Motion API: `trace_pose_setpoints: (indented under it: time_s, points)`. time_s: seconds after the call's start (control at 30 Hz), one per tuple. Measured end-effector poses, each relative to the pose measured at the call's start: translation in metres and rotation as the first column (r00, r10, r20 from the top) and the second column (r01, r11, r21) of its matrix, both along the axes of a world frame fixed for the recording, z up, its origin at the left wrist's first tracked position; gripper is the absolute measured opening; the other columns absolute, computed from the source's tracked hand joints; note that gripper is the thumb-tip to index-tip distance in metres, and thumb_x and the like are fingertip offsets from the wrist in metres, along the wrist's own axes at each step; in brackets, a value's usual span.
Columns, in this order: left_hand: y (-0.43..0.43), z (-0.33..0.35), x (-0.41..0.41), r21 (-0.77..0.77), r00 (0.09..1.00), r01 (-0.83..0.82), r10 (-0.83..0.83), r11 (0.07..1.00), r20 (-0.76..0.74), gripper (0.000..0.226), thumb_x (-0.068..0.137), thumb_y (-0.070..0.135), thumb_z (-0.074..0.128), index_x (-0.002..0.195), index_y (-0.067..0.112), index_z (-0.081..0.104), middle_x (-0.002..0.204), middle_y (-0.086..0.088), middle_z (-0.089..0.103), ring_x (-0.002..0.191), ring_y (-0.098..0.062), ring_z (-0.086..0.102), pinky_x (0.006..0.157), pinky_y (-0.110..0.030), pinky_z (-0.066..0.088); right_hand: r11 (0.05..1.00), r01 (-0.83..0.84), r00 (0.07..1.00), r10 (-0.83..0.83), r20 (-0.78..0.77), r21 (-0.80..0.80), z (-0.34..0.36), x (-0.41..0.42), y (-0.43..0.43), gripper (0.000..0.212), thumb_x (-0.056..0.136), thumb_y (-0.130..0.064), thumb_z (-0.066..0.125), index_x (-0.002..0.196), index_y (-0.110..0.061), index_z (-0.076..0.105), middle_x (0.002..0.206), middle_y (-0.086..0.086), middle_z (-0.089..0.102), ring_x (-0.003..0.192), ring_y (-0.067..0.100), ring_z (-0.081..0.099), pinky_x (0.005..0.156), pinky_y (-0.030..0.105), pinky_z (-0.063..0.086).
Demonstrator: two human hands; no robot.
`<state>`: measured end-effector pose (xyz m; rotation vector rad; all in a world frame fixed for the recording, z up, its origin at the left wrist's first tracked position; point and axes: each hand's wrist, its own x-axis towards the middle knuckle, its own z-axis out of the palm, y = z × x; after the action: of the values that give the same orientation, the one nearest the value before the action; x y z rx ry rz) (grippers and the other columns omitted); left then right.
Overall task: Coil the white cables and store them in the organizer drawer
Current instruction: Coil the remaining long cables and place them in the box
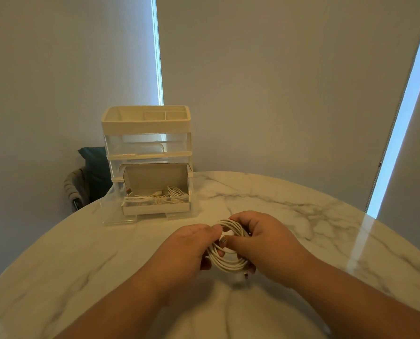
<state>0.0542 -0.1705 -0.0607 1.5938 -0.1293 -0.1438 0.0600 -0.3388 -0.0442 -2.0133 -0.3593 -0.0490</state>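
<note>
Both our hands meet just above the marble table in the head view. Our left hand pinches the coiled white cable, and our right hand curls round its loops. Coiling looks nearly done. Next we need to keep the loops together and carry them to the open organizer drawer, which already holds other cables. Drawn blinds hang behind.

Bare left hand, bare right hand. Also bare: left forearm, right forearm, both uncovered all the way to the bottom edge of view.
</note>
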Motion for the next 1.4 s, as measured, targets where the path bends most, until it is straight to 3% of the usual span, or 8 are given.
trace_pose_setpoints:
  time_s: [0.17,0.37,0.63,0.77,0.87,1.0,1.17,1.4]
  points:
    - [0.004,0.005,-0.002,-0.115,0.988,0.09,-0.103,0.989,-0.112,0.017,0.092,0.023,0.058,0.087,0.01,0.068,0.075,-0.006,0.064,0.063,-0.013,0.052,0.063,-0.031,0.035,1.0,-0.008,0.999,0.007,0.047,0.012,-0.002,0.0,0.0,0.011,0.09,-0.02,0.067,0.089,-0.028,0.074,0.076,0.003,0.072,0.054,0.009,0.059,0.043,0.022,0.046]
    - [0.014,0.007,-0.002,-0.086,0.964,0.136,-0.152,0.987,-0.219,0.02,0.081,0.023,0.065,0.098,0.014,0.068,0.092,-0.011,0.062,0.068,-0.013,0.055,0.059,-0.028,0.033,0.996,0.086,0.996,-0.087,0.022,0.011,-0.01,0.005,0.001,0.009,0.094,-0.024,0.065,0.096,-0.028,0.074,0.072,-0.007,0.071,0.053,0.003,0.061,0.042,0.021,0.046]
    - [0.013,0.005,0.002,-0.047,0.984,0.061,-0.068,0.997,-0.163,0.024,0.093,0.03,0.058,0.096,0.013,0.075,0.1,-0.013,0.07,0.083,-0.016,0.057,0.067,-0.033,0.038,0.993,0.099,0.995,-0.098,-0.021,0.059,-0.012,0.006,0.003,0.015,0.095,-0.023,0.063,0.106,-0.028,0.071,0.086,-0.003,0.073,0.059,0.006,0.064,0.042,0.022,0.045]
    - [0.011,0.008,-0.001,-0.107,0.978,0.123,-0.138,0.987,-0.154,0.024,0.089,0.016,0.063,0.103,-0.003,0.069,0.096,-0.015,0.064,0.077,-0.015,0.053,0.063,-0.03,0.037,0.991,0.114,0.993,-0.113,-0.025,0.063,-0.013,0.006,0.003,0.013,0.095,-0.023,0.064,0.103,-0.029,0.072,0.085,-0.003,0.073,0.06,0.01,0.064,0.043,0.023,0.046]
    - [0.012,0.008,-0.002,-0.061,0.976,0.153,-0.161,0.986,-0.149,0.04,0.073,0.017,0.064,0.106,-0.005,0.065,0.094,-0.016,0.064,0.074,-0.016,0.051,0.062,-0.029,0.039,0.993,0.11,0.994,-0.109,-0.015,0.054,-0.014,0.006,0.004,0.013,0.094,-0.022,0.064,0.101,-0.029,0.073,0.085,-0.004,0.074,0.068,0.013,0.069,0.047,0.029,0.053]
    - [0.013,0.007,-0.002,0.053,0.98,0.15,-0.141,0.987,-0.137,0.041,0.068,0.02,0.062,0.102,-0.003,0.066,0.087,-0.013,0.065,0.066,-0.013,0.05,0.061,-0.029,0.038,0.994,0.101,0.995,-0.101,-0.007,0.043,-0.014,0.006,0.005,0.014,0.094,-0.022,0.064,0.102,-0.029,0.073,0.09,-0.005,0.075,0.08,0.017,0.072,0.064,0.043,0.062]
    - [0.014,0.005,0.0,0.299,0.995,0.101,-0.095,0.949,-0.034,0.04,0.064,0.025,0.06,0.096,0.003,0.066,0.083,-0.013,0.058,0.069,-0.022,0.04,0.059,-0.034,0.033,0.994,0.104,0.995,-0.104,-0.004,0.034,-0.015,0.006,0.01,0.013,0.093,-0.02,0.065,0.098,-0.028,0.074,0.086,-0.007,0.076,0.078,0.013,0.071,0.07,0.039,0.061]
    - [0.012,0.01,-0.003,0.37,0.996,0.058,-0.081,0.927,0.048,0.035,0.072,0.031,0.054,0.093,0.005,0.064,0.076,-0.006,0.052,0.066,-0.019,0.04,0.06,-0.036,0.035,0.992,0.129,0.992,-0.129,-0.004,0.01,-0.012,0.006,0.007,0.015,0.094,-0.02,0.063,0.092,-0.029,0.074,0.081,-0.006,0.076,0.075,0.017,0.07,0.054,0.025,0.053]
